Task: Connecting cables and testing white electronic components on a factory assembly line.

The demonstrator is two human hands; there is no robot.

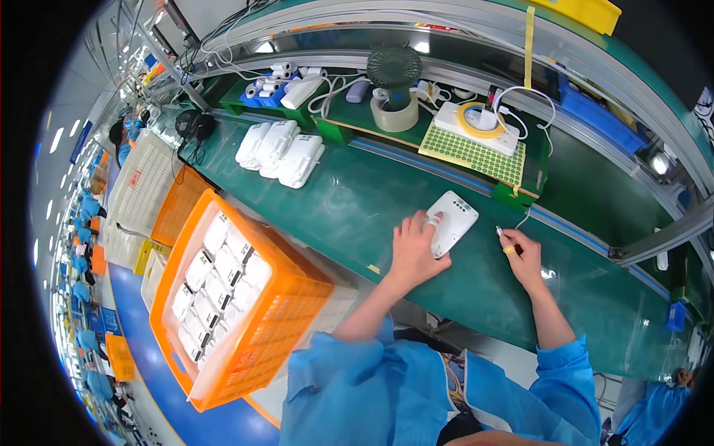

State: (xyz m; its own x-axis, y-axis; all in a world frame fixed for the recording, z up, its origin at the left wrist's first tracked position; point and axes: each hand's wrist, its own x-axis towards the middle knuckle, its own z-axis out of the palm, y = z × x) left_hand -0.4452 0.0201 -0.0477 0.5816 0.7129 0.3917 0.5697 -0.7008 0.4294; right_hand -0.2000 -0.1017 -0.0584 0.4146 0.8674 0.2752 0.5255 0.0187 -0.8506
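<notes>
One white device (451, 220) under two hands (413, 251), four white devices (280, 152) stacked beyond, one orange crate (286, 312).

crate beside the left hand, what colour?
Orange crate, holding white devices; head view shows it best.

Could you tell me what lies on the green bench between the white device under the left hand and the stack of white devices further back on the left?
In the head view, only bare green bench lies between the white device and the stack.
</notes>
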